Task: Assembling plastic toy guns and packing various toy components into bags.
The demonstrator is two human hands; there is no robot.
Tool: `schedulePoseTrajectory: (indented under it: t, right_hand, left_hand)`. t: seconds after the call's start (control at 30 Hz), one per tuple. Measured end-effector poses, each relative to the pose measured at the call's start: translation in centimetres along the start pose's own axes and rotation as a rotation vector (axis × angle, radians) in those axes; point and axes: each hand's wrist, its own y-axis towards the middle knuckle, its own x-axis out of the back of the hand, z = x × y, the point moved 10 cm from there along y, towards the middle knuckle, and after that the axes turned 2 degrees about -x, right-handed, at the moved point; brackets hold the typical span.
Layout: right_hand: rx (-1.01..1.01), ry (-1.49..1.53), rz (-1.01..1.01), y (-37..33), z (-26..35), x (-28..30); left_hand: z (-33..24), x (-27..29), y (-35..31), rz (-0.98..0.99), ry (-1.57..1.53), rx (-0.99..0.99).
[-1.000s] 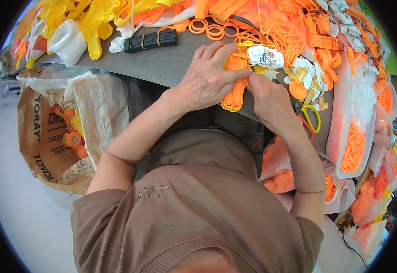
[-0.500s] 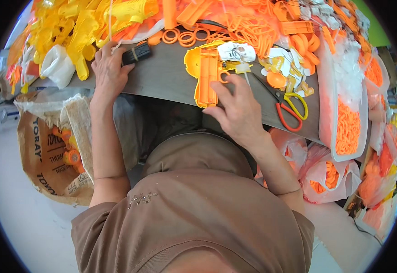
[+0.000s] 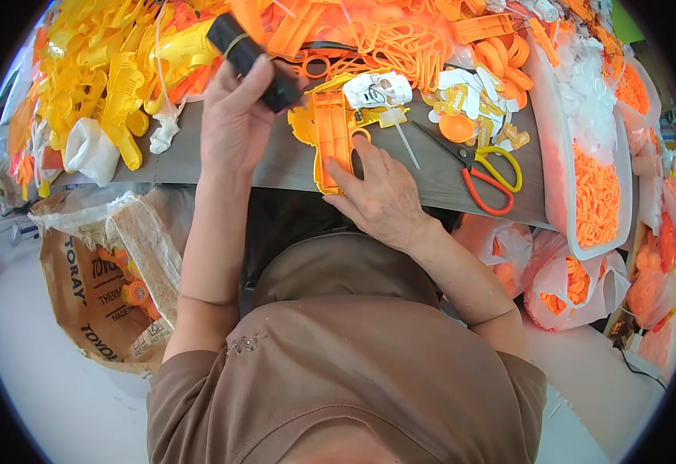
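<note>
My left hand [image 3: 239, 116] grips a black block [image 3: 254, 66] with a tan band round it, raised over the table just left of a yellow plastic toy shell [image 3: 301, 124]. The shell lies open side up at the table's front edge. An orange tray-like part [image 3: 332, 127] sits in it, and a white part with dark wires [image 3: 378, 90] lies at its upper right. My right hand [image 3: 380, 185] holds the shell's lower right side, fingertips on the orange part. One finger is by a small orange ring [image 3: 361, 134].
Scissors with red and yellow handles [image 3: 483, 174] lie to the right, below small white and orange pieces [image 3: 469, 104]. Yellow shells [image 3: 121, 93] and orange parts [image 3: 400, 46] heap up behind. A clear bin [image 3: 585, 240] stands right; an open sack [image 3: 98, 294] is below left.
My left hand has picked the black block up off the table and carried it right, toward the shell. My right hand has settled lower onto the shell. The view has shifted slightly.
</note>
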Motion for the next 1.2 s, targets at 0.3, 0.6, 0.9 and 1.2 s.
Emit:
schedulePoseTrajectory:
  t: [0.3,0.6,0.9,1.2]
  right_hand:
    - [0.001,0.089,-0.046,0.0,-0.7,0.5]
    - [0.002,0.094,-0.052,0.0,-1.1,0.3]
    - [-0.002,0.108,-0.067,0.3,-1.5,0.5]
    - [0.055,0.072,-0.037,-0.1,-1.5,0.0]
  left_hand:
    - [1.6,-2.8,2.2,0.143,0.228,-0.107]
    - [2.2,-2.7,1.8,0.141,0.440,-0.235]
    - [1.8,-3.6,-0.2,0.188,0.652,-0.467]
    - [1.1,-2.9,-0.6,0.029,0.660,-0.527]
